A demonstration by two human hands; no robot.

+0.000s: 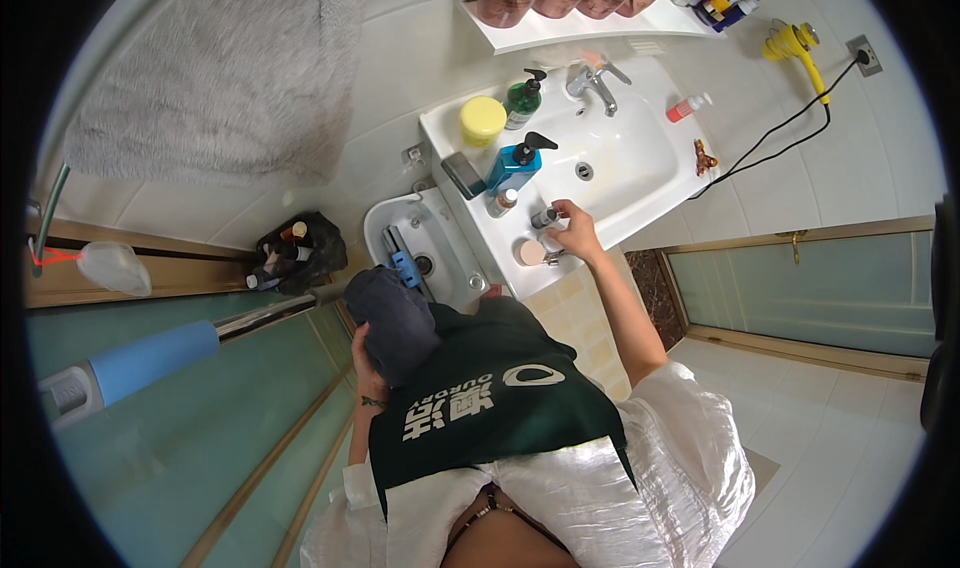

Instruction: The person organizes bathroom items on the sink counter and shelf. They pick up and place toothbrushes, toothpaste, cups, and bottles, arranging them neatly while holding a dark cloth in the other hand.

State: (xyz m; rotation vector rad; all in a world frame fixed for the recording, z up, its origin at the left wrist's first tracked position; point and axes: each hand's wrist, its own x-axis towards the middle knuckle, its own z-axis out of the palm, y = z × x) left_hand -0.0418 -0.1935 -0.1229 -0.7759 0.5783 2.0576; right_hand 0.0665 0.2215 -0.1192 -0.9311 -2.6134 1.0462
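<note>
My left hand (pixel 367 356) holds a folded dark grey cloth (pixel 394 324) in front of the green apron. Over the near edge of the white washbasin (pixel 630 185), my right hand (pixel 576 230) has its fingertips at a small dark bottle (pixel 544 218); whether they grip it is hard to tell. A round jar with a pale pink lid (pixel 531 252) sits just beside that hand. Farther left stand a small bottle with a white cap (pixel 502 203), a blue pump bottle (pixel 514 164), a grey box (pixel 463 176), a yellow-lidded jar (pixel 482 120) and a green pump bottle (pixel 523 101).
A chrome faucet (pixel 594 86) rises behind the basin. At its right are a pink bottle (pixel 685 108) and a hair dryer's black cord (pixel 780 129). A small white sink (pixel 450 268) adjoins on the left, near a blue-handled pole (pixel 154 358). Above hangs a shelf (pixel 525 39) with cups.
</note>
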